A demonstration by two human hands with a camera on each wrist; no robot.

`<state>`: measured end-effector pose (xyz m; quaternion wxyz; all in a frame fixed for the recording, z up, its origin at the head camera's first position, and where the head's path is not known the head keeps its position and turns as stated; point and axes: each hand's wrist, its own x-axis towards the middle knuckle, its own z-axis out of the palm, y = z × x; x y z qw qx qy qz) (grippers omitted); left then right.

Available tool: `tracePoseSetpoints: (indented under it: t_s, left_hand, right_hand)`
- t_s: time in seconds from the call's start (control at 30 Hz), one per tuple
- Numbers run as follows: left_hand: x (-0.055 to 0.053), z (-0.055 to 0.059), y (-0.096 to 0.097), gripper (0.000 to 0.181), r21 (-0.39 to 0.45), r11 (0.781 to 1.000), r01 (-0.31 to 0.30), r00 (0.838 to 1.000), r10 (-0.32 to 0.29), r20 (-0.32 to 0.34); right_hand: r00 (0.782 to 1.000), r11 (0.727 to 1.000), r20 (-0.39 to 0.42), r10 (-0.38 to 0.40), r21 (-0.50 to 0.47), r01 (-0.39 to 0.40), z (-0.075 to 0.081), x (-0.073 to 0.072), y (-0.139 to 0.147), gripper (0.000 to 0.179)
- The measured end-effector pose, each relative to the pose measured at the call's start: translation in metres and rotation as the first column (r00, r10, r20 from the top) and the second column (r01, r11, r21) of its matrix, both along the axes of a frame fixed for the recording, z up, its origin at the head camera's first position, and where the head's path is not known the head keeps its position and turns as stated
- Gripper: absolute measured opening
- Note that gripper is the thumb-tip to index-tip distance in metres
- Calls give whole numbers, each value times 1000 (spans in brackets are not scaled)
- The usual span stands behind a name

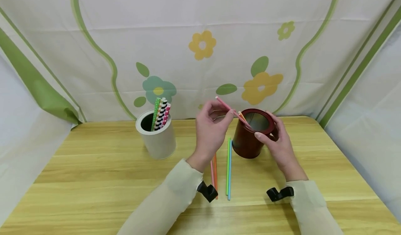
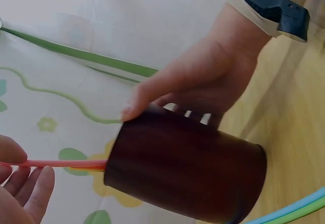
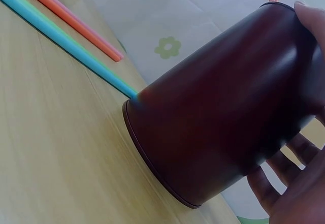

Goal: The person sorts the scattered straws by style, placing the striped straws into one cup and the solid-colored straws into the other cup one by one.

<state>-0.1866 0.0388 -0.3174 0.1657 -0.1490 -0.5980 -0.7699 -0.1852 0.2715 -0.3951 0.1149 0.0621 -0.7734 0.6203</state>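
Note:
My left hand [image 1: 209, 130] pinches a pink straw [image 1: 221, 102] between thumb and fingertips. The straw slants down to the right, its lower end inside the mouth of a dark red canister [image 1: 245, 142]. An orange straw [image 1: 240, 114] leans in that canister at the left of the rim. Curled round the canister's right side is my right hand [image 1: 282, 149], thumb near the front rim and fingers behind. In the right wrist view, the canister [image 3: 218, 102] stands slightly tilted, its base edge close to the wooden table.
A white canister [image 1: 159, 144] at the left holds several patterned straws [image 1: 160, 115]. Between the canisters lie a green straw [image 1: 228, 165], a blue straw [image 1: 230, 172], an orange straw [image 1: 215, 172] and a pink straw [image 1: 212, 172]. A flowered curtain [image 1: 125, 43] rises behind the table.

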Motion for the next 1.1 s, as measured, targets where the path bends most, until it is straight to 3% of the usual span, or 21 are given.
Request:
tracePoseSetpoints:
  t_s: [0.3,0.6,1.1]
  left_hand:
    - [-6,-12,12,16,4,998,56,998,-56,-5]
    - [-6,-13,13,18,-47,999,11,1000,-10,22]
    - [-4,-13,12,16,-62,998,5,999,-3,37]
  right_hand:
    - [1000,1000,-1,-15,4,15,0,-1,0,75]
    - [1000,1000,-1,-10,-7,10,-1,-1,0,75]
    - [1000,1000,-4,-15,-11,15,-2,-1,-1,75]
